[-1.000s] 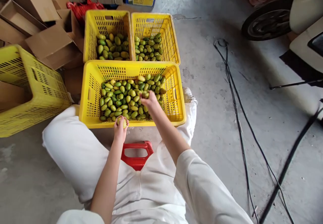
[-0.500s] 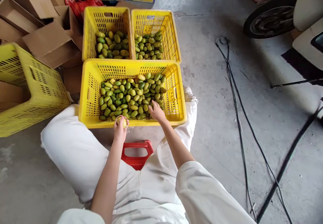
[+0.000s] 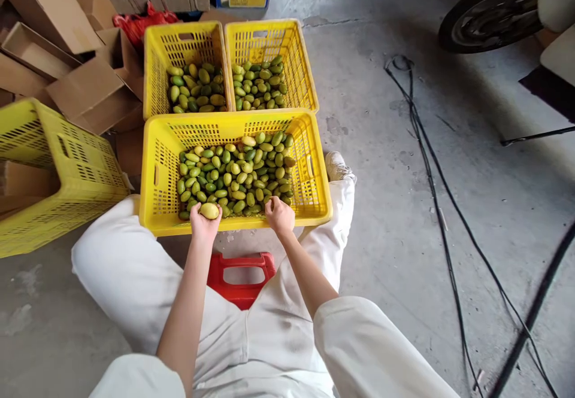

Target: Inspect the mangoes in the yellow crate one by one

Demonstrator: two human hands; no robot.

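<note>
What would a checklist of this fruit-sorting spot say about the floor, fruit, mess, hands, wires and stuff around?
Surface: grey concrete floor, stained.
Job's things: near yellow crate of green fruit; two far crates partly filled.
Clutter: cardboard boxes, tipped yellow crate, red bag.
Grips: left hand holds a yellowish fruit; right hand closed at the crate's near edge, contents hidden.
Cables: black cables trail across the floor.
Surroundings: red stool, wheel.

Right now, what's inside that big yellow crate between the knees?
The near crate holds a heap of small green and yellowish fruit. The left hand holds one fruit at its front edge. The crate's floor is hidden beneath the heap.
</note>
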